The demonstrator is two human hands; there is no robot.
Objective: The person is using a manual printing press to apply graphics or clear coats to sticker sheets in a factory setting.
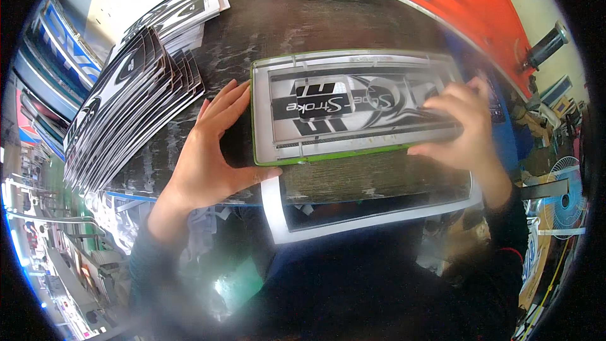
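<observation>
A flat rectangular frame with a clear plastic top and a green rim (287,163) lies on the dark table. Black, white and grey printed graphics (325,104) show through it. My left hand (211,145) spans its left end, fingers against the left edge and thumb by the near left corner. My right hand (464,123), slightly blurred, grips the right end, its fingers over the top and its thumb at the near edge. Under the frame's near side, a white-bordered sheet with a dark middle (273,211) sticks out past the table edge.
A fanned stack of printed black-and-white sheets (136,98) sits on the dark round-edged table (252,16) at left, another pile (183,9) behind it. A large orange panel (435,0) with black knobs rises at the far right. A blue fan (564,197) stands at right.
</observation>
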